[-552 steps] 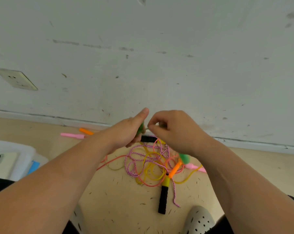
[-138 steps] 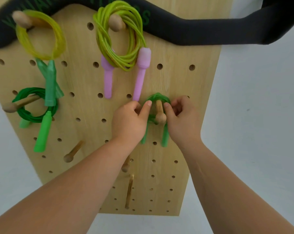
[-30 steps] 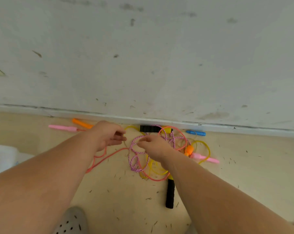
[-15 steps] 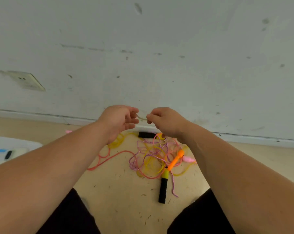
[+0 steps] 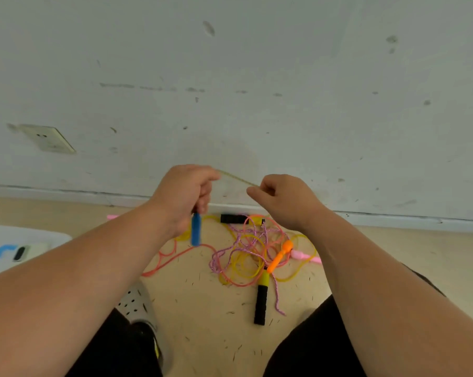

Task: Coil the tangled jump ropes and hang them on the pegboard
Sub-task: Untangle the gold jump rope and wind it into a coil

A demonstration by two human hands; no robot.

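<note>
Head view, and nearest us at seven o'clock a perforated grey shoe [image 5: 133, 306] sits on the wooden floor [image 5: 202, 322], between our dark-trousered knees. Just beyond, mid-frame, lies the tangle of jump ropes [image 5: 246, 251]: pink-and-white braid, yellow and orange cords looped through one another. A black handle [image 5: 260, 306] points to six o'clock with an orange handle [image 5: 277, 258] at its upper end. A pink handle [image 5: 303, 257] lies at three o'clock of the heap, and a second black handle [image 5: 234, 218] at twelve, by the skirting.

Above the pile, our left hand [image 5: 185, 197] is curled round a blue handle [image 5: 195, 232] that hangs straight down from the fist. Our right hand [image 5: 281, 198] pinches the thin yellow cord [image 5: 236, 178], which is stretched between the two. We judge the step to be drawing this rope free of the heap. Best to feed the cord slowly through the right-hand pinch and lift rather than yank: the yellow looks threaded under the braid, and a hard pull could cinch a knot. Even loops gathered at the left hand should hang neatly.

At nine o'clock there is a white tray [image 5: 26, 235], and farther off at ten a wall socket [image 5: 49, 138] on the scuffed wall [image 5: 257, 77]. We cannot see the pegboard.
</note>
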